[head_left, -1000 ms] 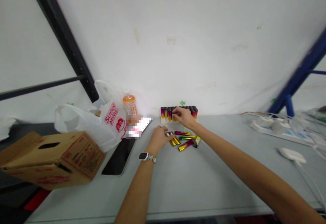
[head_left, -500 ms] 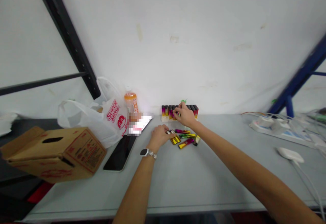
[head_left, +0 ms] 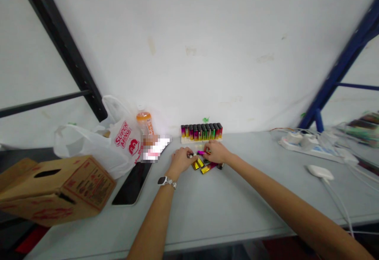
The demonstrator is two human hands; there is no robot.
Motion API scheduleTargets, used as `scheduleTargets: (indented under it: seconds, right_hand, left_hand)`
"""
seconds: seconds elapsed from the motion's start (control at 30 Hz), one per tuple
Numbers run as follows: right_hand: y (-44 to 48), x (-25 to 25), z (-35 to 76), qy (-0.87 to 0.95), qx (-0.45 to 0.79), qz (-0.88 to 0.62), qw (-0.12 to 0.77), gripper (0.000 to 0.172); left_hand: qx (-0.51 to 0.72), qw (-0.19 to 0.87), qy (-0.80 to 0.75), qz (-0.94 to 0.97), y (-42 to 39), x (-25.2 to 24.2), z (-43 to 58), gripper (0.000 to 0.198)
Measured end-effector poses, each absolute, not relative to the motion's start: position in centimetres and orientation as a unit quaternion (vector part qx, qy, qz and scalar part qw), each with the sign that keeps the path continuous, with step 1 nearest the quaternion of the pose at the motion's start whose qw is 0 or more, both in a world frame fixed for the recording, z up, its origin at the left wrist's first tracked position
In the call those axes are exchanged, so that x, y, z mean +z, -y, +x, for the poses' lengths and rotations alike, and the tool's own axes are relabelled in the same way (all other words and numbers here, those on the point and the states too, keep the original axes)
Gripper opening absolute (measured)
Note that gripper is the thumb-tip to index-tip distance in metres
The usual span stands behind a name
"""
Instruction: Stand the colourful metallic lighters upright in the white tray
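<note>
My left hand [head_left: 180,160], with a watch [head_left: 162,180] at its wrist, rests on the table. Its fingers are curled onto the metal-topped ends of gold lighters [head_left: 196,165]. Just right of it, my right hand [head_left: 217,152] is closed over the loose pile, pinching a lighter with shiny coloured sides; its fingers partly cover it. Under that hand lies a purple-and-gold lighter [head_left: 207,168], and others there are mostly hidden. Behind both hands, a pale tray [head_left: 186,141] by the wall holds rows of upright lighters [head_left: 204,132] with dark tops.
To the left are a cardboard box [head_left: 85,185], a white plastic bag [head_left: 102,143], an orange-capped drink bottle [head_left: 145,122] and a dark tablet [head_left: 132,185]. A power strip [head_left: 314,149] and a white charger [head_left: 320,172] with cables lie on the right.
My right hand has come down from the upright lighters in the tray to the loose pile in front. My left hand stays at the gold lighters. The view has shifted slightly.
</note>
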State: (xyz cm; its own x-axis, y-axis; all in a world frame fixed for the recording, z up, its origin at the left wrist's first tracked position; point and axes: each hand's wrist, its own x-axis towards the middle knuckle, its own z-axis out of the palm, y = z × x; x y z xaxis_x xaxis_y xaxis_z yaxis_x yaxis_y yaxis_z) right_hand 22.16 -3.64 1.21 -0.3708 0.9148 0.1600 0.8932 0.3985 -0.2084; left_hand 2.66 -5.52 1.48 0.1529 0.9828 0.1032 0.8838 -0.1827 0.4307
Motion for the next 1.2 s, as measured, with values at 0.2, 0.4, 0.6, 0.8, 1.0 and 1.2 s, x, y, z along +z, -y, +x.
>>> scheduleTargets:
  seconds: [0.2,0.4,0.6,0.8,1.0,1.2]
  right_hand:
    - [2.0,1.1,23.0,0.829,0.116,-0.514,0.186,0.015]
    - [4.1,0.6,21.7,0.688,0.379,-0.395,0.476,0.016]
    - [6.5,0.6,20.4,0.513,0.541,-0.396,0.535,0.030]
    - [6.4,-0.3,20.6,0.553,0.360,-0.492,0.568,0.045]
    - [7.1,-0.2,20.7,0.585,0.267,-0.504,0.576,0.037]
    - [7.2,-0.4,20.5,0.609,0.266,-0.494,0.561,0.035]
  left_hand:
    - [0.179,0.120,-0.625,0.750,5.9,1.5,3.0,0.034]
    - [0.176,0.124,-0.617,0.757,6.0,1.3,3.5,0.036]
    - [0.190,0.127,-0.601,0.766,6.1,1.3,4.2,0.037]
    - [0.194,0.132,-0.589,0.774,6.3,1.3,4.6,0.037]
    - [0.203,0.140,-0.586,0.772,6.2,1.2,4.6,0.036]
    - [0.198,0.138,-0.584,0.775,6.3,1.4,4.5,0.037]
